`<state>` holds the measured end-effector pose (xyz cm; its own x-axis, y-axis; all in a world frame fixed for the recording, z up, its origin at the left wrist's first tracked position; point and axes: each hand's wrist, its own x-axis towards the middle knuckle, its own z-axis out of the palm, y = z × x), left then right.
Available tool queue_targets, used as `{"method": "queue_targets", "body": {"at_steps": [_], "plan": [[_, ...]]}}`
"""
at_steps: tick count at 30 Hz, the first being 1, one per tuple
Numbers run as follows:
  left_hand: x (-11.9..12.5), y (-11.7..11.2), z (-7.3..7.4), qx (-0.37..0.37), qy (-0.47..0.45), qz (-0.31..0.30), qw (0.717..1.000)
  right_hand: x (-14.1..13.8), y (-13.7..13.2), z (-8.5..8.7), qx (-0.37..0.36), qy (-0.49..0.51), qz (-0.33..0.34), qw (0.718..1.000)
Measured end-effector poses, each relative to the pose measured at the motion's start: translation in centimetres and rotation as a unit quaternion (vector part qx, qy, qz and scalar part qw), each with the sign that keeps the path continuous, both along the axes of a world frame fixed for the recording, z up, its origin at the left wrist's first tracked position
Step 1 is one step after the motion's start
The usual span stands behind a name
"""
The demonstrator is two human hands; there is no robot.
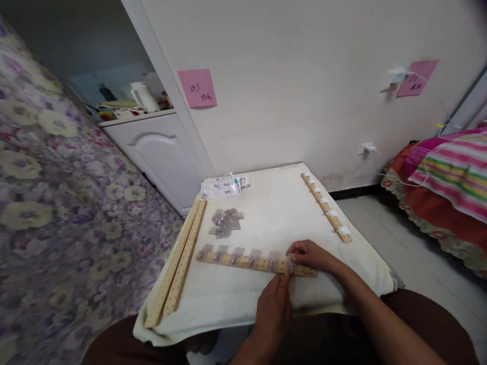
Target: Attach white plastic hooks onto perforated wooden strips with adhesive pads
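At the table's near side, left hand (272,306) below a drilled wooden strip (262,263), fingertips bunched by its near edge, little gap; whether they pinch anything, cannot tell. The strip lies across the person's front, long axis left to right, right end slightly nearer the body. Toward that end, a clear packet (291,266) with a silvery piece sits between both hands' fingertips. Right hand (310,254) comes over the strip's end from the far side, fingers curled almost closed at the packet; firmness of hold unclear. Both hands are well apart from the strip's left end. Pale, smooth wood, round holes; more translucent packets spaced along it. Farther left, two long drilled strips (186,256), side by side. Beyond, a loose heap of greyish film packets (227,223) on creased cream cloth (270,213); far right, a slanting strip with white tags (327,210); far left, flat glossy printed packs (221,188)
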<state>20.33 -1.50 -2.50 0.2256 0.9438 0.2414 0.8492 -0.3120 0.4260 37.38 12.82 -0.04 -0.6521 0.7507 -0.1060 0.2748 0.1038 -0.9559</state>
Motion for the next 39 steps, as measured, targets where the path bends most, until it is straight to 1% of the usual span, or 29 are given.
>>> {"method": "queue_targets", "body": {"at_steps": [8, 14, 23, 28, 32, 35, 39], "plan": [[-0.1, 0.0, -0.4, 0.008, 0.009, -0.004, 1.000, 0.1, 0.2, -0.3, 0.003, -0.003, 0.002, 1.000], [0.0, 0.2, 0.2, -0.015, 0.009, -0.017, 1.000, 0.0, 0.0, -0.1, 0.004, 0.002, 0.000, 1.000], [0.1, 0.3, 0.6, -0.029, 0.023, -0.013, 0.999, -0.2, -0.3, 0.1, 0.037, -0.035, -0.004, 0.999], [0.2, 0.3, 0.8, -0.038, 0.036, -0.014, 0.999, -0.2, -0.2, -0.7, 0.021, -0.037, -0.008, 0.999], [0.2, 0.4, 0.6, -0.030, 0.033, -0.010, 0.999, -0.4, 0.1, -1.6, 0.003, -0.033, -0.025, 0.999], [0.2, 0.5, 0.5, -0.029, 0.033, -0.009, 0.999, -0.5, 0.2, -1.7, -0.012, -0.039, -0.036, 0.999], [0.2, 0.7, 0.9, -0.047, 0.049, -0.015, 0.998, -0.5, 0.3, -1.7, -0.013, -0.046, -0.033, 0.998]]}}
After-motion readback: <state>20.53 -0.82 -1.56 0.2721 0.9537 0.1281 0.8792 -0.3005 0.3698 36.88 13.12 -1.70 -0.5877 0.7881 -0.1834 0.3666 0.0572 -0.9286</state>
